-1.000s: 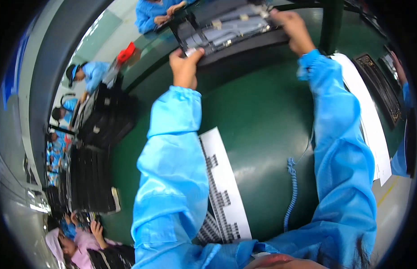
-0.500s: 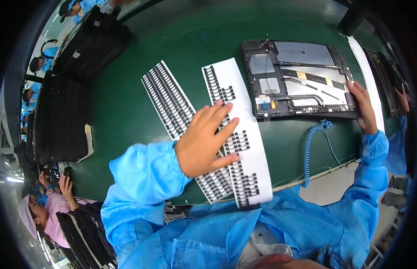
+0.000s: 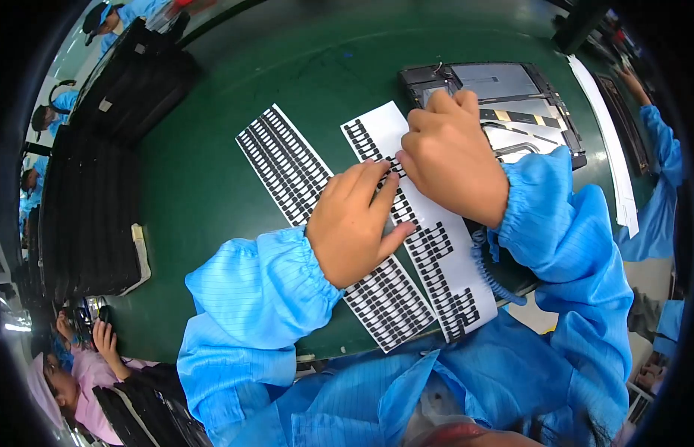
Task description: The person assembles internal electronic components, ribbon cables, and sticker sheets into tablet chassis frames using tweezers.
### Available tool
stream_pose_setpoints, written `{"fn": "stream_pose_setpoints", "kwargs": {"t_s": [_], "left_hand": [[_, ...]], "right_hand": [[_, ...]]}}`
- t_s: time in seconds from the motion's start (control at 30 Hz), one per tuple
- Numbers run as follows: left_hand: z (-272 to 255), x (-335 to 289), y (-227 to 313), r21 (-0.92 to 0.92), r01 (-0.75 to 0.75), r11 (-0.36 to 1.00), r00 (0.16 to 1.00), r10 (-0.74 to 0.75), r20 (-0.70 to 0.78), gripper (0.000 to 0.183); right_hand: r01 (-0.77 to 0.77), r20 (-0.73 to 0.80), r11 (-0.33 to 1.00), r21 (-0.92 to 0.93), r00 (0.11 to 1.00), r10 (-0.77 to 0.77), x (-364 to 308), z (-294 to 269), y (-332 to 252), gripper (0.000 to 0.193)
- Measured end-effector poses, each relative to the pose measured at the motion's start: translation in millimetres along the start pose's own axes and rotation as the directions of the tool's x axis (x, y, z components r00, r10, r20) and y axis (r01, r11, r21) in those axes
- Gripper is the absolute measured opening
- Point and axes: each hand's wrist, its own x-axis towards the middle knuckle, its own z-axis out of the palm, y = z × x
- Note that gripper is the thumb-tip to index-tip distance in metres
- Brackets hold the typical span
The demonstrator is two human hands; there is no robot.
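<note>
**Both hands on the right-hand sticker sheet**

2 long white backing sheets covered in rows of small black rectangular stickers lie side by side on the dark green work mat (image 3: 213, 186). The left sticker sheet (image 3: 287, 167) runs diagonally from upper left to lower right and passes under the left hand (image 3: 354, 223). That hand lies flat and open, palm down, fingers spread, its fingertips (image 3: 384, 179) reaching over onto the right sticker sheet (image 3: 444, 261) and pressing it to the mat; it grips nothing.

The right hand (image 3: 451, 156) rests curled on the upper part of the same right sheet, fingers bent down toward the sticker rows just beside the left fingertips. Whether it pinches a sticker cannot be told, as the fingertips are hidden under the knuckles.

Just behind the right hand sits an opened black flat electronic device (image 3: 511, 97) with silver inner plates showing. A coiled blue cable (image 3: 496, 276) hangs near the right wrist. Stacked black trays (image 3: 93, 216) stand at the left of the mat.
</note>
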Motion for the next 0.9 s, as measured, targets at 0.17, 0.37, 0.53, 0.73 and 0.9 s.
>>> {"fn": "stream_pose_setpoints", "kwargs": {"t_s": [0.17, 0.37, 0.53, 0.73, 0.9], "left_hand": [[2.5, 4.8, -0.2, -0.016, -0.009, 1.0, 1.0, 0.009, -0.003, 0.05], [1.2, 6.5, -3.7, 0.051, -0.014, 0.999, 0.997, 0.01, 0.071, 0.051], [-9.4, 19.8, 13.9, 0.004, -0.116, 0.993, 0.99, 0.115, 0.08, 0.05], [15.0, 74.1, 44.0, -0.106, -0.418, 0.902, 0.9, 0.427, 0.089, 0.046], [46.7, 76.0, 26.3, -0.04, -0.522, 0.852, 0.852, 0.523, 0.018, 0.038]], "right_hand": [[-0.047, -0.05, 0.997, 0.064, 0.997, 0.05, 0.9, 14.2, -2.1, 0.009], [-0.063, -0.083, 0.885, 0.462, 0.99, 0.114, -14.2, -25.1, 26.7, 0.01], [-0.42, 0.246, 0.616, 0.667, 0.904, 0.351, -96.6, -91.1, 90.9, 0.004], [-0.362, 0.201, 0.595, 0.718, 0.925, 0.321, -106.7, -73.6, 106.2, 0.003], [-0.243, 0.088, 0.75, 0.616, 0.967, 0.241, -90.6, -45.8, 94.6, 0.004]]}}
